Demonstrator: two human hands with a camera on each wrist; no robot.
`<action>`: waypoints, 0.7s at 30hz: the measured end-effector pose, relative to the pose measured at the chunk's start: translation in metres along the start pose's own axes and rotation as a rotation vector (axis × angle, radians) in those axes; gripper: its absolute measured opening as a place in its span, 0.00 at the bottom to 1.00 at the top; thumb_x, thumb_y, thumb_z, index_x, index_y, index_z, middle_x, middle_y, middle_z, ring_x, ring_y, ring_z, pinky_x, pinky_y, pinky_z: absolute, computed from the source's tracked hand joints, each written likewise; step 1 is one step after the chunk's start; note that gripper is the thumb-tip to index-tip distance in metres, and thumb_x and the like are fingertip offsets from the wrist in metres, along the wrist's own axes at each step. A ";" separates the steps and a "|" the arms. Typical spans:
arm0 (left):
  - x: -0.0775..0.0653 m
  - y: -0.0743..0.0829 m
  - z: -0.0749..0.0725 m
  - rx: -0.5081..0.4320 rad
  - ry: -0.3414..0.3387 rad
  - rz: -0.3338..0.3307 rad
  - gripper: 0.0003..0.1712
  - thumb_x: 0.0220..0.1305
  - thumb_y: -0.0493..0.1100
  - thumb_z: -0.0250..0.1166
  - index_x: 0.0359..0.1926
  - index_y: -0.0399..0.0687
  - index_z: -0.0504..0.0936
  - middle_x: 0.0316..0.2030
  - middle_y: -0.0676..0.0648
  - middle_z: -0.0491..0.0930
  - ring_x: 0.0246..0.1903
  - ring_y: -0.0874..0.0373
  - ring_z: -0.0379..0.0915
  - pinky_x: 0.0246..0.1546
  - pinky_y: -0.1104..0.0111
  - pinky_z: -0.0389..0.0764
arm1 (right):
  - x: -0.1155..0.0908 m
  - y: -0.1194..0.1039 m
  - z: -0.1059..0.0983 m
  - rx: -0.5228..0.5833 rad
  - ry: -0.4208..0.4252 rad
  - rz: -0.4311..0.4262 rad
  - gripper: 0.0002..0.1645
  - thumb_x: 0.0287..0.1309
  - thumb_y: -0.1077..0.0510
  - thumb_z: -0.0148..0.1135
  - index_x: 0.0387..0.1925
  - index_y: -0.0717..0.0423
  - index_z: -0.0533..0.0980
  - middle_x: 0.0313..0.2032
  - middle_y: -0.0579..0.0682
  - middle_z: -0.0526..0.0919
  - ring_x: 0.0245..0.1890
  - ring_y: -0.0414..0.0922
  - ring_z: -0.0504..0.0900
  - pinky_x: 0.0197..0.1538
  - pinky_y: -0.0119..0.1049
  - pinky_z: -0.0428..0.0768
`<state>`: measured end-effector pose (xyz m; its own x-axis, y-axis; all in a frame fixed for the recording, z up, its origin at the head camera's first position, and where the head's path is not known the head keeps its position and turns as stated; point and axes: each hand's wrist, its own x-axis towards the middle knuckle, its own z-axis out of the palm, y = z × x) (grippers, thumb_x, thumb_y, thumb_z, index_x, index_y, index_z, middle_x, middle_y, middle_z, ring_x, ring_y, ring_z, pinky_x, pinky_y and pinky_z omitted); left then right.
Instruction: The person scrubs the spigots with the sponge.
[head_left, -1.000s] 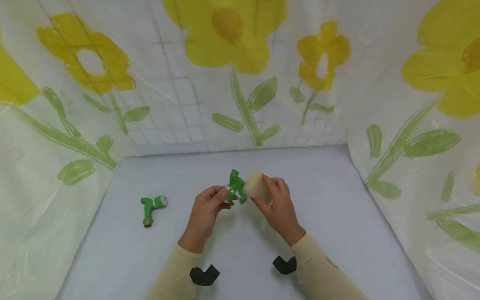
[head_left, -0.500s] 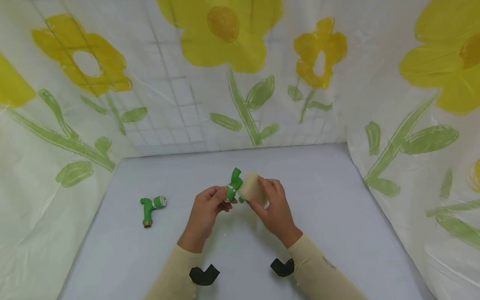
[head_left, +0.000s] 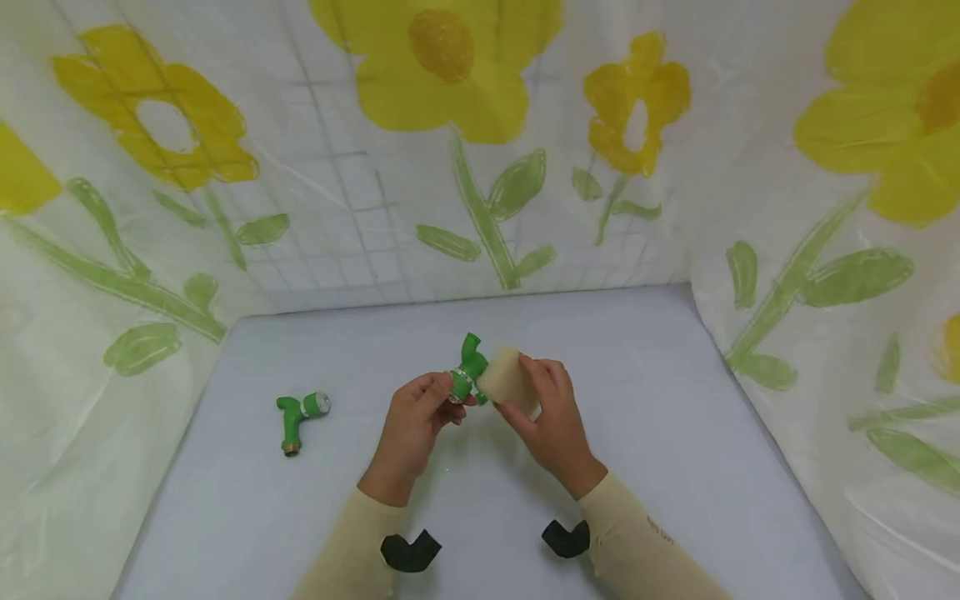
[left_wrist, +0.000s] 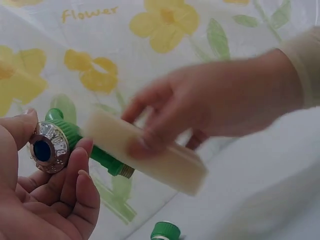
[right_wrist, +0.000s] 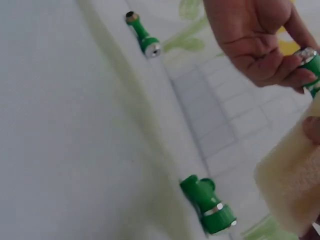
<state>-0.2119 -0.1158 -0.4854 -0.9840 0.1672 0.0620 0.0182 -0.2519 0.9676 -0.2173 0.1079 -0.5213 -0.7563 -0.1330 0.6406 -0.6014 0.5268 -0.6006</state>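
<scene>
Where pale sponge point(head_left: 504, 377) nears green tap point(head_left: 472, 360): left grip point(head_left: 411, 425) pinches green tap, right grip point(head_left: 551, 421) holds pale sponge, over the surface point(head_left: 247, 517), between its side edges.
Green tap: could twist free if rubbed hard.

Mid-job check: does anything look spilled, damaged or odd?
Nothing looks clearly spilled or damaged. The left hand holds a green tap, the right hand a sponge; another green tap lies on the table. The only oddity: a pale speck on the otherwise plain tabletop, too tiny to identify.
</scene>
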 end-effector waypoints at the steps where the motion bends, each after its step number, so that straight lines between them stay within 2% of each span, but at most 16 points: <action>1: 0.000 0.000 -0.001 -0.010 0.009 0.001 0.18 0.85 0.48 0.61 0.44 0.36 0.83 0.35 0.41 0.88 0.33 0.54 0.80 0.37 0.67 0.84 | -0.003 0.002 0.002 -0.010 -0.004 0.011 0.42 0.60 0.62 0.82 0.72 0.67 0.73 0.57 0.63 0.74 0.57 0.58 0.75 0.52 0.58 0.85; 5: -0.001 -0.003 -0.002 -0.031 -0.001 -0.025 0.17 0.84 0.48 0.63 0.43 0.37 0.83 0.35 0.41 0.87 0.33 0.54 0.79 0.37 0.67 0.83 | -0.006 0.004 0.004 -0.006 0.008 0.008 0.44 0.58 0.63 0.84 0.71 0.67 0.73 0.56 0.62 0.74 0.57 0.57 0.76 0.52 0.57 0.84; 9: -0.002 -0.009 0.000 0.028 -0.047 -0.065 0.13 0.82 0.45 0.66 0.44 0.37 0.83 0.36 0.40 0.88 0.33 0.53 0.80 0.38 0.66 0.84 | 0.005 -0.006 -0.002 0.014 0.026 -0.068 0.46 0.57 0.61 0.84 0.73 0.64 0.72 0.57 0.62 0.74 0.58 0.57 0.75 0.53 0.56 0.83; 11: -0.002 -0.010 0.001 0.071 -0.047 -0.067 0.12 0.79 0.43 0.69 0.44 0.36 0.83 0.36 0.40 0.88 0.33 0.52 0.81 0.38 0.65 0.84 | 0.012 -0.011 -0.007 -0.002 0.025 -0.119 0.45 0.58 0.60 0.84 0.74 0.64 0.73 0.57 0.62 0.74 0.57 0.59 0.74 0.51 0.56 0.82; 14: -0.002 -0.009 0.003 0.146 -0.019 -0.056 0.11 0.75 0.42 0.73 0.43 0.37 0.84 0.35 0.40 0.88 0.32 0.51 0.81 0.38 0.65 0.84 | 0.022 -0.014 -0.014 -0.070 0.053 -0.144 0.44 0.56 0.61 0.84 0.72 0.65 0.74 0.54 0.63 0.74 0.54 0.62 0.73 0.49 0.56 0.81; 18: -0.004 -0.002 0.005 0.259 0.034 -0.031 0.15 0.69 0.46 0.79 0.43 0.40 0.85 0.34 0.41 0.88 0.32 0.51 0.80 0.35 0.66 0.83 | 0.030 -0.013 -0.019 -0.159 0.102 -0.064 0.44 0.54 0.64 0.85 0.71 0.66 0.76 0.53 0.63 0.75 0.53 0.61 0.74 0.48 0.55 0.80; 21: -0.006 0.002 0.006 0.305 0.085 -0.023 0.18 0.64 0.48 0.83 0.42 0.41 0.85 0.32 0.42 0.88 0.32 0.50 0.80 0.33 0.67 0.81 | 0.028 -0.015 -0.017 -0.191 0.057 -0.065 0.43 0.55 0.62 0.85 0.70 0.66 0.76 0.52 0.62 0.75 0.50 0.60 0.75 0.45 0.53 0.80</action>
<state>-0.2045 -0.1112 -0.4825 -0.9958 0.0859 0.0308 0.0353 0.0507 0.9981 -0.2249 0.1108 -0.4862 -0.6982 -0.1275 0.7044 -0.5851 0.6687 -0.4589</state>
